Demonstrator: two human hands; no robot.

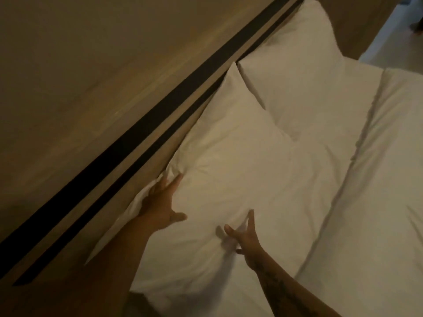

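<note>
A white pillow (229, 161) leans against the wooden headboard (96, 92) at the near end of the bed. My left hand (161, 202) lies flat on the pillow's left edge, fingers spread and straight, close to the headboard. My right hand (243, 236) presses on the pillow's lower front face with its fingers spread. A second white pillow (304, 72) stands behind the first, further along the headboard.
A white duvet (377, 191) covers the bed to the right of the pillows, with a fold line running along it. Two dark strips (146, 126) run diagonally across the headboard. A pale floor (393, 30) shows at the top right.
</note>
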